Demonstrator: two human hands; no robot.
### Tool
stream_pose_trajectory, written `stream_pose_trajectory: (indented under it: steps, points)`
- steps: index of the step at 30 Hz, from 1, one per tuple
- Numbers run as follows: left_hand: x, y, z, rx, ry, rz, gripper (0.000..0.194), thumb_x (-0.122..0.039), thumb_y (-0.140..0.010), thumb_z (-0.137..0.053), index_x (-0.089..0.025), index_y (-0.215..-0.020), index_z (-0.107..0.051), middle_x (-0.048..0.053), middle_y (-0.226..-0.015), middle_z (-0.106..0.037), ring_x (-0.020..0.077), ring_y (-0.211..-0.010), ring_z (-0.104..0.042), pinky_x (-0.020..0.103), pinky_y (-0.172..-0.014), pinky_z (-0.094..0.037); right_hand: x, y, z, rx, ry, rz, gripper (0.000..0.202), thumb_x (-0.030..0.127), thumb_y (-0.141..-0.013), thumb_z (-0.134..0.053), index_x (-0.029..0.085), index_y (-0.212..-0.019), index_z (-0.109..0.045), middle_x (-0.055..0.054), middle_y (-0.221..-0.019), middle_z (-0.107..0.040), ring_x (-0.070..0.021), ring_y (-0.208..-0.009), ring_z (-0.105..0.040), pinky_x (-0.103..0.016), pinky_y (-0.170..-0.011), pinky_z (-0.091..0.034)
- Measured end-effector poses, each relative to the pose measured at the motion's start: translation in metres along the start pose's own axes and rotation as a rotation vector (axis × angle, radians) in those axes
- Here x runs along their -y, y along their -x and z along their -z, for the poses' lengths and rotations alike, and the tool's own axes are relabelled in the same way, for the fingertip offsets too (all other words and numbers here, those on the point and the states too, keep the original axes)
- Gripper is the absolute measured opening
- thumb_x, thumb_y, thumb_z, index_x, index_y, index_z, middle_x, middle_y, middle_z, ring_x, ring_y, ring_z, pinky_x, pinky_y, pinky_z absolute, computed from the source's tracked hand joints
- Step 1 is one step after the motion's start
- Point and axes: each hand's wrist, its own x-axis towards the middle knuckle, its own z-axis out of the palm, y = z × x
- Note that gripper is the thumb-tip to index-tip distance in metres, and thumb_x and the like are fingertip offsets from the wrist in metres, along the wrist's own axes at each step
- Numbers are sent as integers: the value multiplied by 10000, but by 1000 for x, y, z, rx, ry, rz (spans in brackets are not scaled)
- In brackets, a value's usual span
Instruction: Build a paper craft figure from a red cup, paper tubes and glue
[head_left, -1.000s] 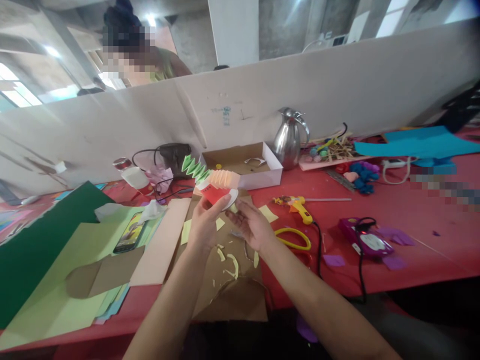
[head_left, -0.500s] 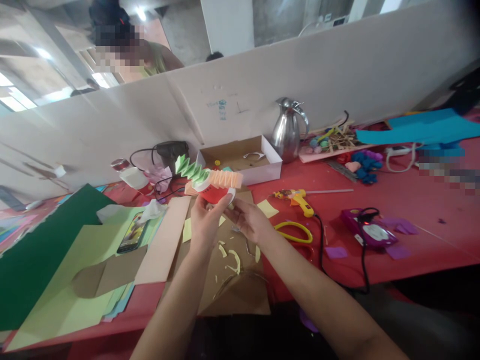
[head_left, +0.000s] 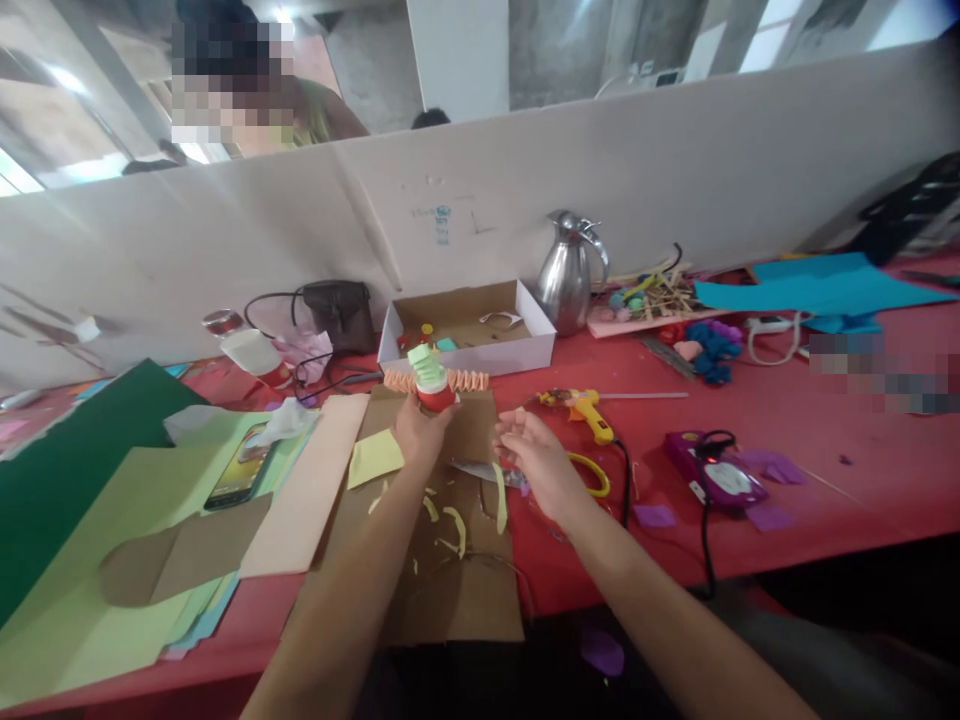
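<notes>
Cardboard point(head_left: 465, 605) on worktop point(head_left: 817, 420). Over its rear part: craft piece point(head_left: 435, 397). Behind it: box point(head_left: 495, 356); behind-right: jug point(head_left: 564, 285). Right: glue gun point(head_left: 592, 415), then corded unit point(head_left: 690, 472). Left: phone point(head_left: 238, 470) on papers point(head_left: 142, 490).

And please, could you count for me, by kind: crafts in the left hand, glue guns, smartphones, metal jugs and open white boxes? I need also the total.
Red craft with folded paper strips, held in the left hand: 1
Yellow glue gun: 1
Smartphone: 1
Metal jug: 1
Open white box: 1
Total: 5
</notes>
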Motion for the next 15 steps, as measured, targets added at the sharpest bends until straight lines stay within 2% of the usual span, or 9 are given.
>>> stream_pose_trajectory:
  steps: [4,9,15]
  points:
    - [3,5,-9,-48,-58,22,519,-573,-645,-754,-229,-1000,-594,88,-1039,-705,293,-1025,-653,387,-872,-462,0,12,4,41,91,35,321,247,-669,-680,205,-980,-616,-2,-942,-619,-133,-790,-628,-304,-780,-502]
    - [0,10,-16,-86,-96,30,515,-566,-675,-736,-210,-1010,-575,113,-1057,-690,310,-1056,-644,397,-876,-463,-3,21,4,94,189,60,309,278,-701,-645,201,-997,-603,-22,-963,-616,-150,-811,-640,-336,-818,-509]
    - [3,9,-13,-74,-76,42,540,-615,-694,-706,-191,-1005,-583,117,-1019,-696,301,-988,-667,386,-828,-485,-9,26,6,144,324,129,311,318,-743,-598,204,-1033,-588,-44,-1000,-611,-170,-836,-658,-371,-844,-526]
